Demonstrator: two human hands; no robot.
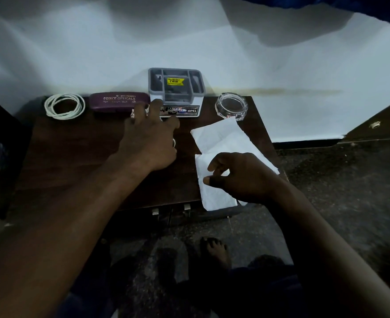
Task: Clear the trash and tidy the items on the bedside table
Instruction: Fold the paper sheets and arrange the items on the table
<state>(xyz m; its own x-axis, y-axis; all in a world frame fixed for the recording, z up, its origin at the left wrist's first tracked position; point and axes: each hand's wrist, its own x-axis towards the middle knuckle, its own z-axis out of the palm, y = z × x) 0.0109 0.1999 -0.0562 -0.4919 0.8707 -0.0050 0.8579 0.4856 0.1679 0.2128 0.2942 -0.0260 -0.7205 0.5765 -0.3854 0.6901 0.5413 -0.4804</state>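
Observation:
On the dark wooden bedside table [74, 157], my left hand [148, 141] rests palm down just in front of a grey organizer box [175, 88]. Its fingers curl onto the tabletop, over a small shiny item [133, 114] that is mostly hidden. A white bit [174, 143] peeks out at the thumb. My right hand [237, 175] hovers over a flat white tissue [221, 138] at the table's right front. Its thumb and forefinger are apart and hold nothing. A second tissue sheet [214, 198] hangs over the front edge.
Along the back edge lie a coiled white cable [64, 106], a purple glasses case [118, 101] and a glass ashtray [231, 106]. A white wall rises behind. Dark speckled floor lies right and below, with my foot [217, 251] on it.

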